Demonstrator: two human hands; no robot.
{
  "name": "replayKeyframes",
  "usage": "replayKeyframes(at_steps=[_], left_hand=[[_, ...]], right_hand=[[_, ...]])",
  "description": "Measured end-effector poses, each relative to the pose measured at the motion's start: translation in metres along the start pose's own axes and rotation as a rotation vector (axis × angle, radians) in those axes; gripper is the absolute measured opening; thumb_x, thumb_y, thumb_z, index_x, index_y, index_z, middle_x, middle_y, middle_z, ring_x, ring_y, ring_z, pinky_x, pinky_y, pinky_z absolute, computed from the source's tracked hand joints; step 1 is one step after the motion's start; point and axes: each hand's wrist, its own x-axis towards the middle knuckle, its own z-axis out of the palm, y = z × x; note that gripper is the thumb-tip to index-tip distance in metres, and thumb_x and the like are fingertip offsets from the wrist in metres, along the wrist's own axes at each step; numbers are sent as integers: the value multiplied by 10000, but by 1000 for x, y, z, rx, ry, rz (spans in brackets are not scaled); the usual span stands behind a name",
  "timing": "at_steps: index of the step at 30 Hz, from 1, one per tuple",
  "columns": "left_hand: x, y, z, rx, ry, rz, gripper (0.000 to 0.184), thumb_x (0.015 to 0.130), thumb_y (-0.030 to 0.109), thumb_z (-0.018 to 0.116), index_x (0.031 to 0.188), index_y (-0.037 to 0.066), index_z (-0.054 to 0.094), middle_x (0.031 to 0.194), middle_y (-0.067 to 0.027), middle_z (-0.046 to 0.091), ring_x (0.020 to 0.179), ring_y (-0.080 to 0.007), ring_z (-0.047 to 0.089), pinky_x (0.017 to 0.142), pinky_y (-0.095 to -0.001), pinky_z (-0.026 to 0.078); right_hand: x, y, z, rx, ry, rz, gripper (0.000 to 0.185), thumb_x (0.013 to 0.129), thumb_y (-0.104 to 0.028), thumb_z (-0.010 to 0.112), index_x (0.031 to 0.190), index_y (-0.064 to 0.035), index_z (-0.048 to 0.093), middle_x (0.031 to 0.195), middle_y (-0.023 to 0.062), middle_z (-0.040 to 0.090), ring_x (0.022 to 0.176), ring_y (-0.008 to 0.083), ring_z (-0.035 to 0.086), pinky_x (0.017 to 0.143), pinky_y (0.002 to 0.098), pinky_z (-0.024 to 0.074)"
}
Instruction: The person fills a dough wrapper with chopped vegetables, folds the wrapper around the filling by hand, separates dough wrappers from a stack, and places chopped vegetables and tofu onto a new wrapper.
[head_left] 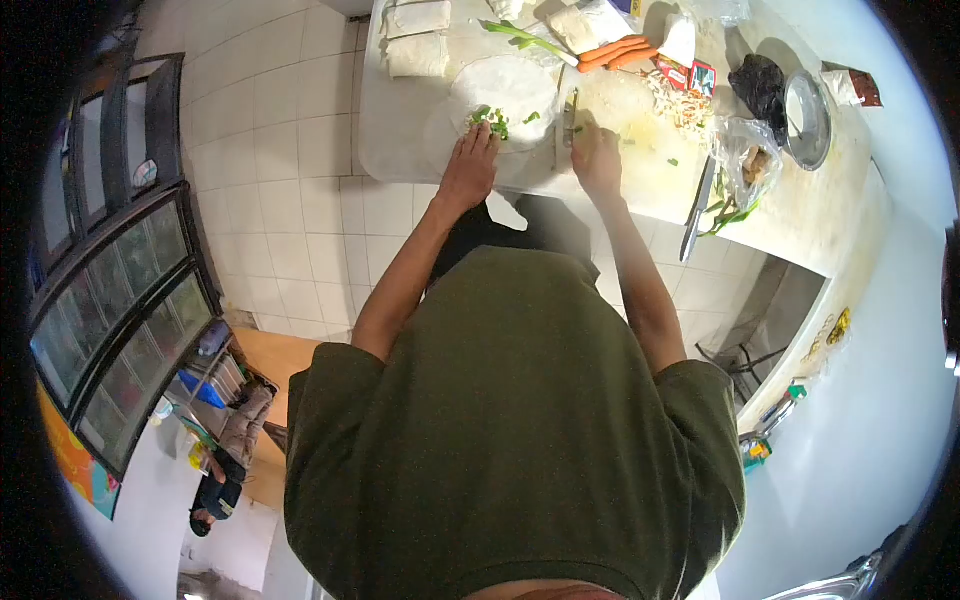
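A round, pale flat wrapper (500,85) lies on the counter with a small heap of chopped green onion (490,122) near its front edge. My left hand (470,170) reaches to that heap, fingers stretched out and fingertips at the greens. On the light cutting board (640,160) just right of the wrapper rests my right hand (597,160), its fingers curled in; what they hold, if anything, is hidden. Small green bits are scattered on the board. Shredded pale and orange filling (682,105) is piled toward the board's far right.
Folded wrapped packets (418,52) sit at the back left. Carrots (615,52) and a green onion stalk (530,40) lie at the back. A large knife (697,212), a plastic bag (745,165) and a metal bowl (806,120) stand right. Another person (215,490) is in the distance.
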Motion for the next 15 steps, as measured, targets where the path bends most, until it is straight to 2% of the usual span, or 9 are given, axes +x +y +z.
replayKeyframes(at_steps=[1, 2, 5, 6, 9, 10, 13, 14, 15], left_hand=[[0, -2, -1, -21, -16, 21, 564, 900, 77, 570, 1446, -2, 452, 1470, -266, 463, 1368, -429, 437, 1156, -496, 338], [-1, -5, -2, -98, 17, 8, 562, 898, 68, 567, 1442, -4, 450, 1463, -260, 472, 1364, -421, 443, 1155, -496, 339], [-2, -13, -18, -294, 100, -70, 543, 894, 45, 560, 1424, -5, 457, 1437, -242, 501, 1350, -401, 461, 1149, -491, 347], [-4, -16, -22, -335, 128, -120, 528, 893, 39, 558, 1412, -2, 469, 1426, -234, 512, 1343, -396, 467, 1145, -489, 354], [-10, -33, -33, -351, 161, -200, 492, 896, 36, 561, 1383, 11, 499, 1391, -220, 542, 1313, -396, 490, 1126, -482, 376], [-11, -40, -35, -338, 164, -214, 481, 897, 38, 563, 1374, 16, 508, 1380, -216, 551, 1301, -397, 499, 1119, -481, 385], [-14, -57, -42, -290, 151, -198, 448, 903, 51, 568, 1349, 25, 533, 1342, -209, 576, 1266, -392, 526, 1096, -478, 408], [-14, -61, -44, -289, 144, -194, 436, 903, 52, 570, 1338, 24, 541, 1336, -208, 580, 1259, -390, 531, 1091, -478, 410], [-14, -65, -44, -287, 139, -192, 425, 904, 54, 571, 1326, 22, 548, 1330, -207, 584, 1252, -388, 536, 1087, -479, 413]], right_hand=[[4, -10, -9, -46, -5, -6, 510, 878, -144, 694, 1351, -56, 525, 1099, 176, 618, 1063, 386, 580, 894, 463, 495], [9, -12, -7, -122, -7, -36, 421, 887, -154, 688, 1280, -58, 575, 1103, 164, 618, 1019, 375, 590, 874, 469, 500], [18, -11, -6, -215, -200, 16, 370, 918, -200, 627, 1269, -82, 607, 1185, 182, 613, 1054, 379, 606, 912, 464, 515], [16, -10, -3, -209, -107, -18, 290, 918, -184, 625, 1184, -70, 643, 1102, 164, 646, 1015, 360, 619, 888, 457, 519], [18, -6, 4, -159, -115, 48, 225, 921, -183, 628, 1108, -59, 652, 1050, 169, 651, 989, 372, 617, 876, 465, 513], [18, -8, 8, -81, -22, 64, 170, 927, -179, 628, 1028, -44, 649, 976, 186, 653, 937, 393, 620, 837, 485, 514], [13, -28, 17, 6, 38, 190, 156, 927, -170, 627, 1005, -35, 642, 947, 198, 652, 889, 414, 624, 802, 501, 518], [12, -36, 20, 47, 104, 166, 151, 922, -161, 623, 1000, -32, 635, 912, 216, 644, 857, 427, 624, 774, 507, 522], [11, -43, 26, 43, 85, 246, 144, 918, -151, 621, 998, -32, 637, 924, 212, 643, 892, 419, 626, 794, 497, 522]])
